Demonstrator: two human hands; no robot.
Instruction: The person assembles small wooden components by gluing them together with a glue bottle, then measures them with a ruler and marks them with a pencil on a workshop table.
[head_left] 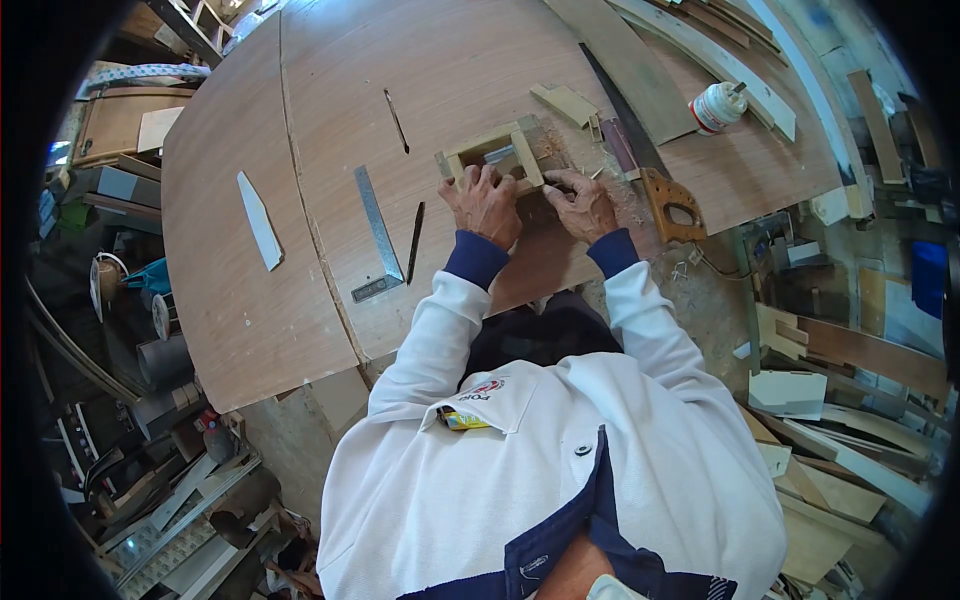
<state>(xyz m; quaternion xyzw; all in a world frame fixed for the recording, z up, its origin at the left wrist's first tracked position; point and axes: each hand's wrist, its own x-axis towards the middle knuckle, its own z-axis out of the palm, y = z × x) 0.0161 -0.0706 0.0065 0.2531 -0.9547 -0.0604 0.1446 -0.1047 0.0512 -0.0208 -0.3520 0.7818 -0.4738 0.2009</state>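
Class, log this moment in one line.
left hand: curled over wooden frame; right hand: at frame's corner; saw: right of frame; square: left of frame

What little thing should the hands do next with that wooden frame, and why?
Maybe steady the wooden frame with the left hand and gently press its near right corner with the right hand. The left hand's fingers curl at the frame's left part, and the right hand's fingers are at that corner, so a small push there seems easiest.
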